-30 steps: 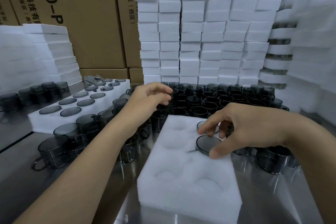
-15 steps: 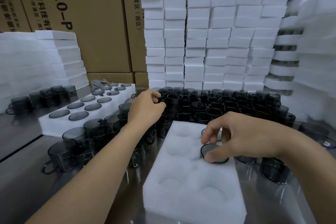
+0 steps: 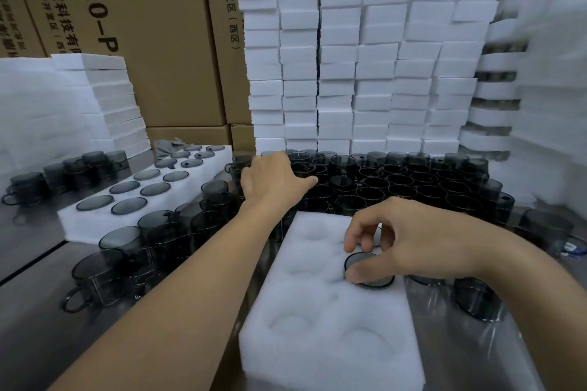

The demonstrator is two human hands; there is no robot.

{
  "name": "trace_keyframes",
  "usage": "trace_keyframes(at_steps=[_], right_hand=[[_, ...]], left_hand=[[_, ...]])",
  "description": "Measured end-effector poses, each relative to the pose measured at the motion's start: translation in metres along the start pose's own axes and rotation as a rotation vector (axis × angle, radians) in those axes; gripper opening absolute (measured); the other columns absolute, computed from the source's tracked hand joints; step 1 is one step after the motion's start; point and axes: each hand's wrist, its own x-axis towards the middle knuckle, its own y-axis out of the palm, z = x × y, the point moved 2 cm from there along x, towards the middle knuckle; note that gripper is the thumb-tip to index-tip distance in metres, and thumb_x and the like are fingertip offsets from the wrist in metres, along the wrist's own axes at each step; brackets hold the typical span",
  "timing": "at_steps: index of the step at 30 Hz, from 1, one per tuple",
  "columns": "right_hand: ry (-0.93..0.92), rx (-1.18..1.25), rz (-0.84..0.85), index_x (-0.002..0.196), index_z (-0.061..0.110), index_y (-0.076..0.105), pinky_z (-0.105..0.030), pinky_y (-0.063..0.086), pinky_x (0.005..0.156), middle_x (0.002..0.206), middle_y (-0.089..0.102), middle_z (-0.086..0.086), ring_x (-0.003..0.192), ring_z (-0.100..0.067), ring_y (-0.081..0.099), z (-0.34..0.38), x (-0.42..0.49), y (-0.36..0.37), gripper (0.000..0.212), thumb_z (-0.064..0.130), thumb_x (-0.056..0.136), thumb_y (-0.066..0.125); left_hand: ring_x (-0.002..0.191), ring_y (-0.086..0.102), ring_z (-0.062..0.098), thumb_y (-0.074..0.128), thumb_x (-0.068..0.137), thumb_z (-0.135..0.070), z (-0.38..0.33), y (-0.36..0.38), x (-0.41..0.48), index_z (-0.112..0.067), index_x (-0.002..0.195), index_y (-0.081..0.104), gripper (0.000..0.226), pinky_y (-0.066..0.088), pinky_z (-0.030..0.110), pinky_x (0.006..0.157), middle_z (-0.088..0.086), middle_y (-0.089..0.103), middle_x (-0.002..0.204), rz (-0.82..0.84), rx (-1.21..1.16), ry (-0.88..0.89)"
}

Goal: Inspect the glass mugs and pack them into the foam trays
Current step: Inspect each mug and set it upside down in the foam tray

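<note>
Now right hand (image 3: 422,244) pinches a mug (image 3: 362,259) in the tray (image 3: 317,359); left hand's (image 3: 270,184) fingers hidden.

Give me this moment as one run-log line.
left hand: over loose mugs, grip hidden | right hand: pinches mug in foam tray pocket | near pockets: empty

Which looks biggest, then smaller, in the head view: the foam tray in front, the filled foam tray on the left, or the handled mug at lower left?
1. Front foam tray, though it is nearest the camera.
2. Filled foam tray, farther off; true size may match.
3. Handled mug, clearly smallest.
</note>
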Motion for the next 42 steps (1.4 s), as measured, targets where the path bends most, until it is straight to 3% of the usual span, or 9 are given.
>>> trace_keyframes(at_steps=[5,8,12,18,23,26,29,35,42], right_hand=[[-0.012,0.005,-0.138,0.096,0.04,0.076,-0.027,0.056,0.068,0.089,0.073,0.015,0.072,-0.006,0.066,0.0,0.004,0.001,0.04,0.074,0.076,0.072],[-0.058,0.053,-0.422,0.101,0.041,0.074,-0.018,0.046,0.065,0.088,0.073,0.018,0.07,-0.001,0.065,-0.001,0.012,0.003,0.016,0.052,0.09,0.073],[-0.207,0.058,-0.775,0.153,0.042,0.047,-0.025,0.05,0.085,0.131,0.055,0.027,0.108,-0.001,0.06,0.007,0.017,0.017,0.062,0.039,0.095,0.068],[-0.382,0.081,-0.903,0.159,0.036,0.041,-0.039,0.055,0.1,0.144,0.052,0.022,0.128,-0.009,0.055,0.024,0.013,0.025,0.07,0.029,0.094,0.065],[-0.432,0.034,-0.968,0.157,0.033,0.044,-0.043,0.052,0.106,0.15,0.048,0.017,0.139,-0.012,0.049,0.025,0.013,0.025,0.07,0.026,0.092,0.069],[-0.453,-0.05,-1.01,0.157,0.031,0.045,-0.034,0.05,0.107,0.149,0.047,0.013,0.136,-0.01,0.05,0.025,0.014,0.026,0.071,0.034,0.092,0.075],[-0.45,-0.103,-1.04,0.156,0.03,0.047,-0.02,0.049,0.1,0.145,0.046,0.01,0.127,-0.009,0.053,0.025,0.015,0.027,0.075,0.044,0.089,0.077],[-0.438,-0.14,-1.152,0.15,0.027,0.057,-0.023,0.05,0.095,0.134,0.049,0.005,0.119,-0.016,0.055,0.022,0.015,0.026,0.071,0.034,0.087,0.086],[-0.452,-0.156,-1.184,0.144,0.025,0.064,-0.009,0.038,0.098,0.128,0.046,0.01,0.113,-0.017,0.053,0.027,0.014,0.027,0.067,0.049,0.084,0.08]], left_hand=[[0.118,0.065,0.022,0.085,0.077,-0.066,-0.007,-0.022,-0.015,-0.028,0.128,0.069,0.066,0.051,0.043,0.095,-0.008,0.072,0.117,-0.034,-0.187,0.04],[0.107,0.061,0.011,0.092,0.075,-0.049,-0.013,-0.043,-0.039,-0.034,0.123,0.065,0.057,0.053,0.039,0.094,-0.017,0.061,0.111,-0.233,-0.487,0.239],[0.111,0.063,0.011,0.094,0.079,-0.025,-0.018,-0.063,-0.078,-0.021,0.123,0.064,0.053,0.046,0.02,0.089,-0.011,0.062,0.116,-0.513,-0.787,0.459],[0.113,0.062,0.013,0.093,0.082,-0.014,-0.017,-0.084,-0.095,-0.011,0.128,0.064,0.054,0.051,0.028,0.093,-0.009,0.06,0.122,-0.65,-0.795,0.582],[0.117,0.07,0.014,0.093,0.083,-0.029,-0.018,-0.084,-0.092,-0.022,0.127,0.064,0.053,0.057,0.031,0.09,-0.007,0.074,0.12,-0.39,-1.112,0.401],[0.096,0.076,0.009,0.081,0.084,-0.053,-0.016,-0.081,-0.084,-0.023,0.114,0.076,0.042,0.057,0.029,0.079,-0.004,0.081,0.105,0.008,-1.386,0.099],[0.093,0.08,0.017,0.074,0.087,-0.066,-0.016,-0.071,-0.084,-0.033,0.093,0.085,0.036,0.06,0.026,0.074,0.004,0.083,0.106,0.341,-1.449,-0.011],[0.088,0.073,0.013,0.075,0.078,-0.078,-0.018,-0.063,-0.084,-0.02,0.107,0.085,0.066,0.055,0.03,0.088,0.002,0.082,0.105,0.516,-1.501,-0.115],[0.089,0.066,0.019,0.071,0.078,-0.079,-0.02,-0.057,-0.089,-0.014,0.088,0.086,0.067,0.051,0.031,0.079,0.008,0.075,0.099,0.751,-1.518,-0.251]])
